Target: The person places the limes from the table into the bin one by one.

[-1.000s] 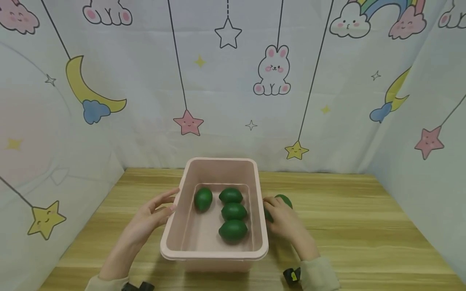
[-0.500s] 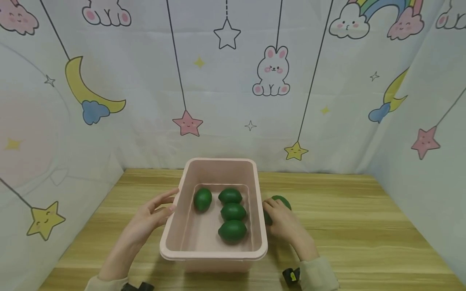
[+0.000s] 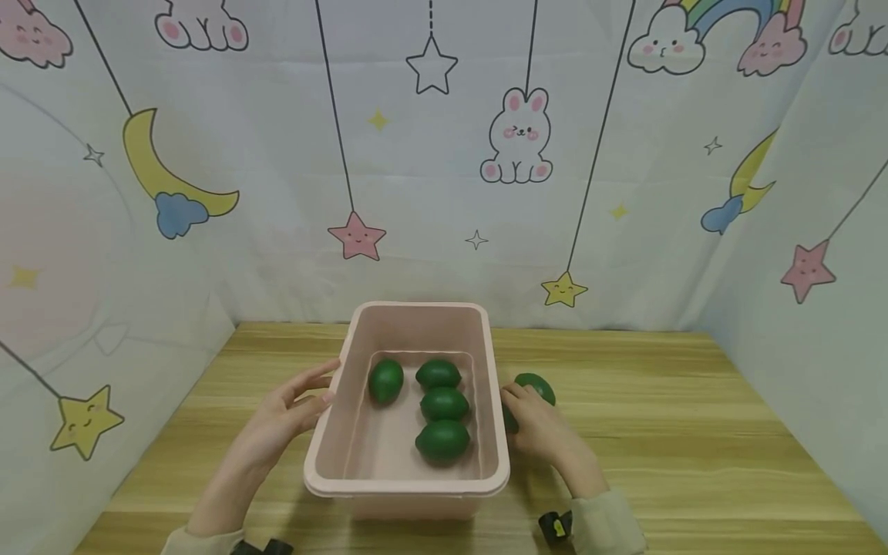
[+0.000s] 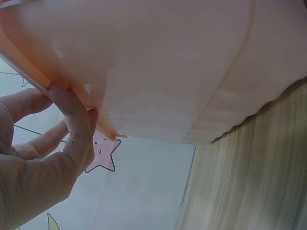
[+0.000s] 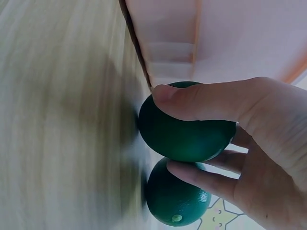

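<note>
A pink plastic bin [image 3: 409, 487] stands before me with several dark green limes inside; three line up on its right side [image 3: 444, 405], and one lime [image 3: 385, 381] sits at the left. My left hand [image 3: 277, 420] holds the bin's left rim, its bent fingers [image 4: 76, 129] against the rim's underside in the left wrist view. Outside the right wall, my right hand [image 3: 544, 428] grips a lime [image 5: 187, 136] between thumb and fingers, low by the tabletop. Another lime [image 3: 537, 388] lies just beyond it, touched by a fingertip.
The wood-grain table [image 3: 666, 439] extends to both sides of the bin. A white cloth [image 3: 430, 185] printed with stars, moons and bunnies hangs behind and at both sides. Black straps with small devices [image 3: 555, 527] sit at the wrists.
The right hand shifts very slightly, and a little more of the lime beyond it shows. The left hand and bin stay in place; the view drifts slightly.
</note>
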Tool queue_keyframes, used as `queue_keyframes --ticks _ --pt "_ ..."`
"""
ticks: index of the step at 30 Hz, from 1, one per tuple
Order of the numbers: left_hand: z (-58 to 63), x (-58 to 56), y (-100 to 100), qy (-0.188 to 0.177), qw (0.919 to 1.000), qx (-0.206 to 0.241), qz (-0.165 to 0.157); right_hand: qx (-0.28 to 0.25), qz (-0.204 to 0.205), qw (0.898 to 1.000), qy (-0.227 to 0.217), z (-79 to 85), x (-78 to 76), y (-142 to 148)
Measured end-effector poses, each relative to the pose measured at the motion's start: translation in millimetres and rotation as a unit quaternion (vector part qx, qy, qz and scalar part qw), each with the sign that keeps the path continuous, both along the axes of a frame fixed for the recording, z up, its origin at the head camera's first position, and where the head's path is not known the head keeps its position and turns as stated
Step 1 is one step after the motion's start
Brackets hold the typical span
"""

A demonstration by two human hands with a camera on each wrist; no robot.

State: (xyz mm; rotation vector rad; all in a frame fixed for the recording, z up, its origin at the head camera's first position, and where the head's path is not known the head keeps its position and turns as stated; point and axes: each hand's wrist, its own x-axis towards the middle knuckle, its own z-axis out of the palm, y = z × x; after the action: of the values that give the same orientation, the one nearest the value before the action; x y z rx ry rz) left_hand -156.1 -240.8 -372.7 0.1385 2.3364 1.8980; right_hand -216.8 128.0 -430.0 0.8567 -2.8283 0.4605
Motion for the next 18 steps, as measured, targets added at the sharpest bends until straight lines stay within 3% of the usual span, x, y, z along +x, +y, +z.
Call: queue_keyframes --ticks 4,10,18 --pt "-0.2 -0.3 -0.3 0.0 1.0 0.0 0.0 -0.001 0.002 1.0 -0.009 1.6 0.4 0.3" --pt "0.1 -0.4 0.2 0.003 1.0 -0.001 0.0 -0.013 0.014 1.0 0.016 6.9 1.6 3.6" --pt "0.0 0.5 0.7 0.002 1.0 0.001 0.001 -0.02 -0.003 1.0 0.012 13.7 2.9 6.2"
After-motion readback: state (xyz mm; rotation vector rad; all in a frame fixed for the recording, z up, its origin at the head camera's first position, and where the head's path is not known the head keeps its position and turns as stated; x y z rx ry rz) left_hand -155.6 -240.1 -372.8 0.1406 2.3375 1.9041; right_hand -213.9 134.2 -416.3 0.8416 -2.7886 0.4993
